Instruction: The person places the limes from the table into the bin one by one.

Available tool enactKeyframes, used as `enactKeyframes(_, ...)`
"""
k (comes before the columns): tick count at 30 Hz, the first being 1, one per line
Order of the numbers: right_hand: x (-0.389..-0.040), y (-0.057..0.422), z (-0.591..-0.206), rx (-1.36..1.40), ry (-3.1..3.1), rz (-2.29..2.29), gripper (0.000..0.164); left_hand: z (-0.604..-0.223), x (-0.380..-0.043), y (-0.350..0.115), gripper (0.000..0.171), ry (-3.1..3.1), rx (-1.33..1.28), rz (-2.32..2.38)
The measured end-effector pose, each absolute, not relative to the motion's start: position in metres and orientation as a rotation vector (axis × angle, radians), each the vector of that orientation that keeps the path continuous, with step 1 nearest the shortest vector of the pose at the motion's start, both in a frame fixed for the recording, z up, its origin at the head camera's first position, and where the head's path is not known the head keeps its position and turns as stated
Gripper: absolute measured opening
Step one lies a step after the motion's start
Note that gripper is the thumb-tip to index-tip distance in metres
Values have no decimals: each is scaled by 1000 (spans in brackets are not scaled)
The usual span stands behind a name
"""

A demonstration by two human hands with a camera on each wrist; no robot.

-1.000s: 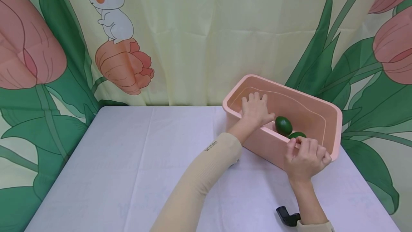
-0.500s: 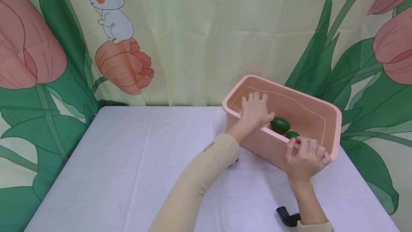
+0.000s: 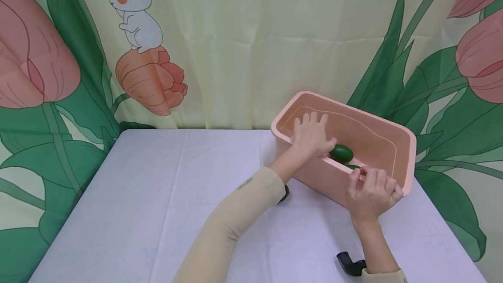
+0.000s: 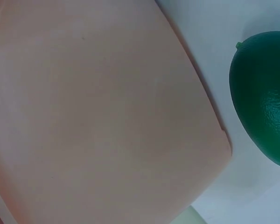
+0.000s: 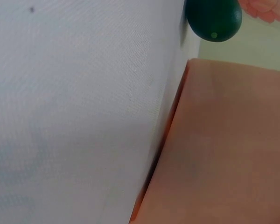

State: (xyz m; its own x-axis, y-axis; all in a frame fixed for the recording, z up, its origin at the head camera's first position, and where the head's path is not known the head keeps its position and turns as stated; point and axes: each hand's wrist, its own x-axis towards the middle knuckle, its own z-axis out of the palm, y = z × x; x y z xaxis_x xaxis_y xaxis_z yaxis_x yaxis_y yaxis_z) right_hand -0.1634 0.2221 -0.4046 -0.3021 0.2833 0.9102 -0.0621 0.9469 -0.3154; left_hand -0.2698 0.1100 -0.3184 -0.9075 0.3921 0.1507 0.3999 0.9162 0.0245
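Observation:
A pink plastic bin [image 3: 320, 187] stands on the white-clothed table at the right. My left hand [image 3: 310, 136] reaches over its near rim, fingers spread and fairly straight, wrist crossing the edge. My right hand [image 3: 371, 193] grips the near rim towards the right end, fingers curled over it. Inside, a glossy dark green egg-shaped fruit [image 3: 342, 153] lies just right of my left thumb. Of a second green fruit [image 3: 352, 167] only a sliver shows above the rim. In the left wrist view, a green fruit [image 4: 266, 98] with a small stem nub sits on white beside the bin wall.
The white tablecloth [image 3: 208, 187] spreads left of the bin. A curtain [image 3: 267, 47] printed with a rabbit and tulips hangs close behind. Black wrist gear [image 3: 351, 265] shows at the right forearm. In the right wrist view a green fruit [image 5: 214, 18] appears past the bin's corner.
Both green fruits in the bin have shifted left, the nearer one dropping mostly behind the rim. The left forearm has moved slightly left and down; the right hand stays put.

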Motion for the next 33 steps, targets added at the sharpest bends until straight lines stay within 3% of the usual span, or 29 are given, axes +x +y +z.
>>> enactKeyframes(33, -165, 219, -402, -175, -1818, 369, 38, -336, -213, 52, 43, -2723, -665, -309)
